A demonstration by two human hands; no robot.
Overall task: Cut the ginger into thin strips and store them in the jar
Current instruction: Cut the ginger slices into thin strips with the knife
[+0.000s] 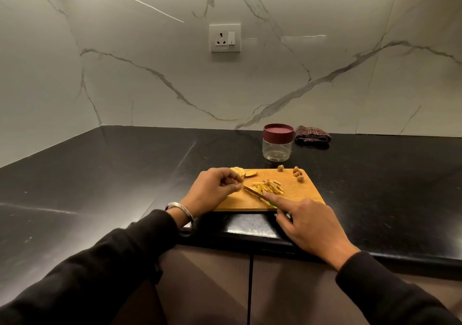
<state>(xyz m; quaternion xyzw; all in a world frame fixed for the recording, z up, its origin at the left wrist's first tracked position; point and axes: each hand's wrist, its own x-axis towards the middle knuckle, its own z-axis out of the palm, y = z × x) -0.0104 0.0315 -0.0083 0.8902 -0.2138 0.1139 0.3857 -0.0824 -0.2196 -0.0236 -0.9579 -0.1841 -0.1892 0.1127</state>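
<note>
On the wooden cutting board (302, 194) the right hand (312, 227) grips a knife (253, 192), forefinger stretched along its spine; the blade's long axis runs from lower right up to the left, tip toward the left hand (212, 192). That hand's fingers are curled, pinching something too small to identify. Cut ginger strips (268, 187) lie piled mid-board, just beside the blade. Behind the board stands the lidded glass jar (277, 142), upright on the black counter (112, 174).
</note>
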